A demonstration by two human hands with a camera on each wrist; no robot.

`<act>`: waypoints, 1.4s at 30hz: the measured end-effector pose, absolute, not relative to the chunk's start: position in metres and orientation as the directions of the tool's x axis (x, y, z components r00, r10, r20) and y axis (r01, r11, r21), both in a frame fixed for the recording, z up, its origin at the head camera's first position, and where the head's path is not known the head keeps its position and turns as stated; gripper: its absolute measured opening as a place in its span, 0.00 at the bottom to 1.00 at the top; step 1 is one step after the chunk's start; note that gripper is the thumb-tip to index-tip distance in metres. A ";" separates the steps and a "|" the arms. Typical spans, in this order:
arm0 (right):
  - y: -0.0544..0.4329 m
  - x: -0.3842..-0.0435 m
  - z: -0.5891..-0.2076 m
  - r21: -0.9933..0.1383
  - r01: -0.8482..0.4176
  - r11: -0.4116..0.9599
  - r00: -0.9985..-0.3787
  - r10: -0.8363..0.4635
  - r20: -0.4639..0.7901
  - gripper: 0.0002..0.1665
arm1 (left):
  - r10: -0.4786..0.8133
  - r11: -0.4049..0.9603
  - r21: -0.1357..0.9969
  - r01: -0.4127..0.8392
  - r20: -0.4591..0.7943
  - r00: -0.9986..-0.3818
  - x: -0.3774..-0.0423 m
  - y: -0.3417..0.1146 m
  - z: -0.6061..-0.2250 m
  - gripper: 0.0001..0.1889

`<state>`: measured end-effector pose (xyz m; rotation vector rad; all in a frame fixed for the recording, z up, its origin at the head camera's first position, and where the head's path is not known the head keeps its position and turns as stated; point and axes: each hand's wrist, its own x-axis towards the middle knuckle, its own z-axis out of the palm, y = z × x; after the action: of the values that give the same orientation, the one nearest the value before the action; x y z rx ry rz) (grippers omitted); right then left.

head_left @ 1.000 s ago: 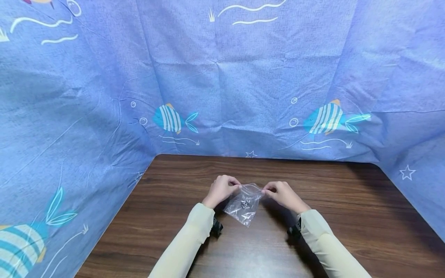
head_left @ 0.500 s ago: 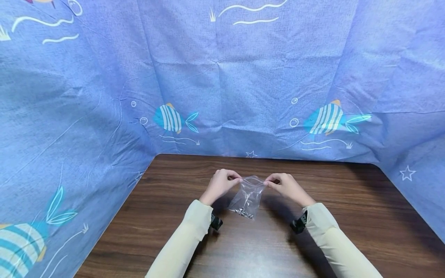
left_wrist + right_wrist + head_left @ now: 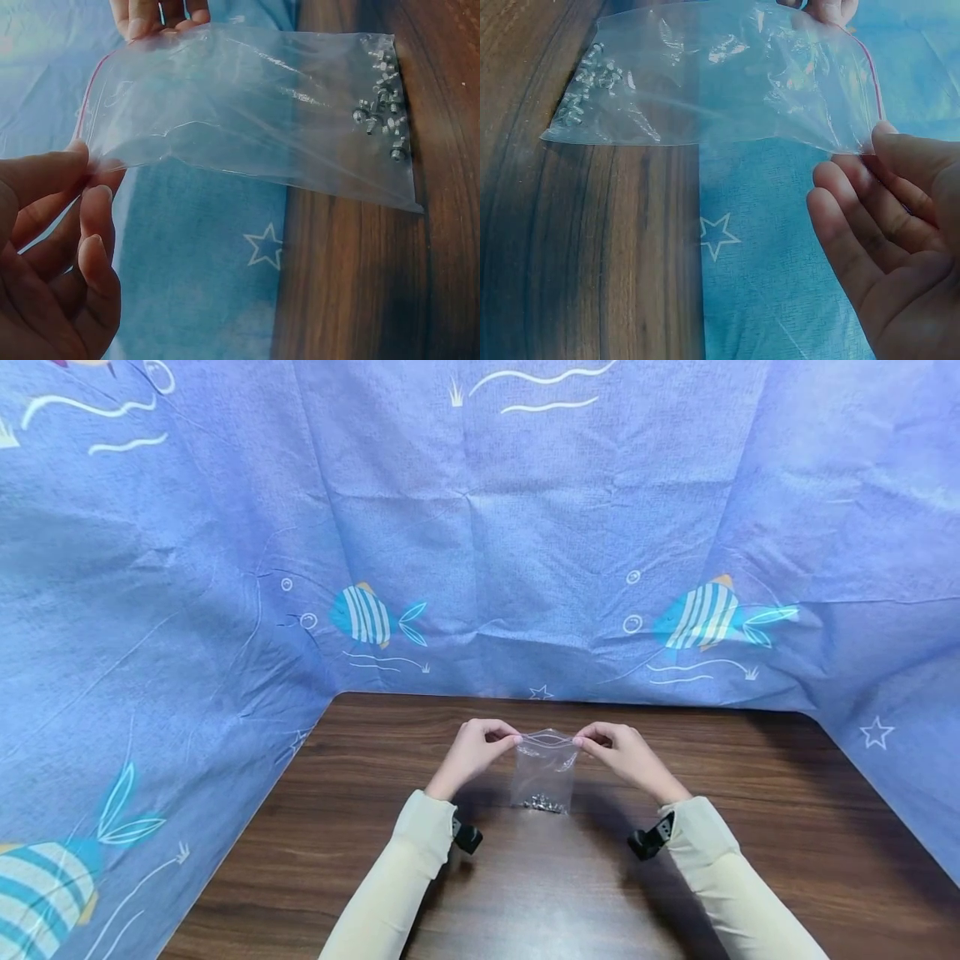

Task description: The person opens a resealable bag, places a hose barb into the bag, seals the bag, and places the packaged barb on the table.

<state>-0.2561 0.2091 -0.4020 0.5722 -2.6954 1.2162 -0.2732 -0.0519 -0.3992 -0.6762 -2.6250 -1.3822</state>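
A clear zip bag (image 3: 542, 774) hangs upright between both hands, over the middle of the table. Small silvery screws (image 3: 386, 105) lie gathered along its bottom edge; the right wrist view shows the same heap of screws (image 3: 589, 81). My left hand (image 3: 476, 753) pinches one top corner between thumb and fingers, by the red seal line. The opposite top corner is pinched by my right hand (image 3: 627, 758). In the head view the mouth of the bag looks slightly parted.
A dark wood-grain table (image 3: 360, 827) spreads beneath the hands. Behind it and along the sides hangs a blue cloth (image 3: 540, 568) printed with fish and stars. Black wrist cameras (image 3: 651, 838) sit under both sleeves.
Both hands have risen and drawn slightly apart with the bag. It went from lying slanted to hanging straight, and the screws have slid from its middle to its bottom.
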 end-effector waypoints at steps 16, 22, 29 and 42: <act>0.203 -0.257 -0.411 -0.694 -0.411 0.591 -0.911 -0.240 0.335 0.08 | 0.286 0.501 0.764 0.406 0.296 -0.911 -0.278 -0.049 -0.406 0.07; 0.201 -0.257 -0.413 -0.690 -0.408 0.598 -0.911 -0.218 0.350 0.08 | 0.287 0.503 0.748 0.434 0.329 -0.900 -0.278 -0.048 -0.407 0.08; 0.200 -0.256 -0.416 -0.655 -0.431 0.620 -0.898 -0.221 0.381 0.07 | 0.278 0.557 0.695 0.455 0.360 -0.891 -0.277 -0.044 -0.410 0.07; 0.201 -0.256 -0.416 -0.686 -0.401 0.607 -0.913 -0.207 0.351 0.08 | 0.276 0.493 0.744 0.451 0.358 -0.892 -0.279 -0.043 -0.415 0.05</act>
<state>-0.2555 0.2014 -0.4162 0.5006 -2.5980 1.1955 -0.2786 -0.0425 -0.4150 -0.6271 -2.5450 -1.3530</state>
